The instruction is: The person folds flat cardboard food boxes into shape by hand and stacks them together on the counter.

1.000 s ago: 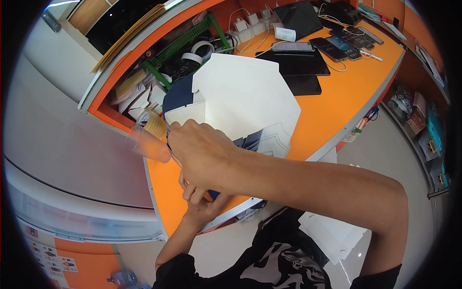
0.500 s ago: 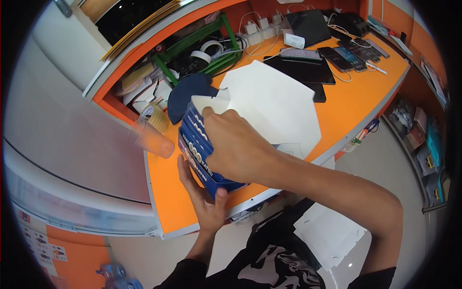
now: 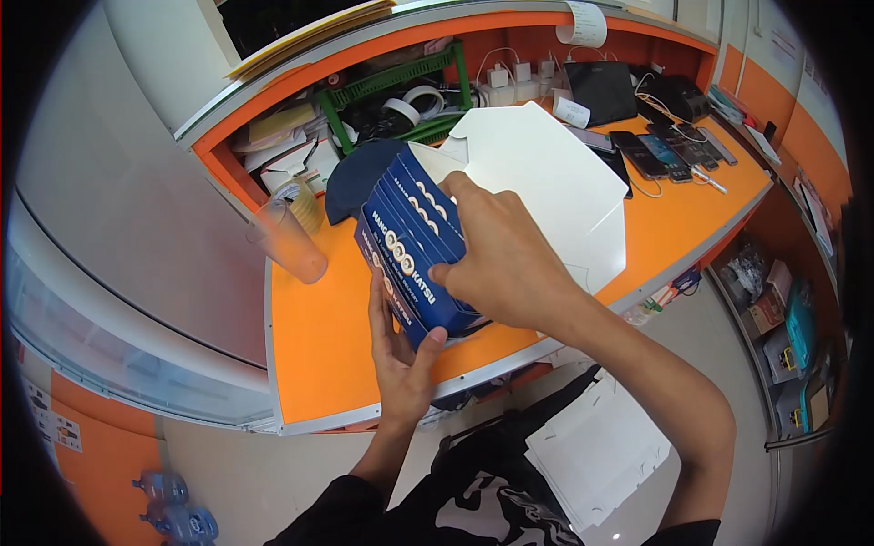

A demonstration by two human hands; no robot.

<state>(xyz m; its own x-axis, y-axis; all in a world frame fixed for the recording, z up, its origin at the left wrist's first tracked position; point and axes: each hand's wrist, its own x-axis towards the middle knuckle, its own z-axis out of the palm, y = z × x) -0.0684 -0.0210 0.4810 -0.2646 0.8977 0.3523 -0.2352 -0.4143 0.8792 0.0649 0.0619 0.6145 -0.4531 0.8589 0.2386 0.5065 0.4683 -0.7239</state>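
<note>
A: What's different now?
B: The stack of printed blue boxes has come clear of the arm. A second ago the right hand and its forearm hid most of it; now the lettering faces the camera, just left of those fingers.

A: How do they hold it?
B: Fingers hooked over the upper edge, thumb pressed to the printed side: a closed pinch on the wall.

A: And the left hand?
B: Below the right fingers, at the stack's lower corner. Its fingers lie along the printed side, with the thumb toward the near end. They touch, but I can't tell whether they grip or only steady.

A: What does that mean for the work?
B: I'd judge the stack is better supported, with a hand at top and bottom. It sits tilted over the counter, layered edges showing between the two hands.

A: Anything close by?
B: Beyond the right fingers, a white flap spreads open. Left of both hands, well apart, is a clear cup, with a tape roll just behind it.
</note>
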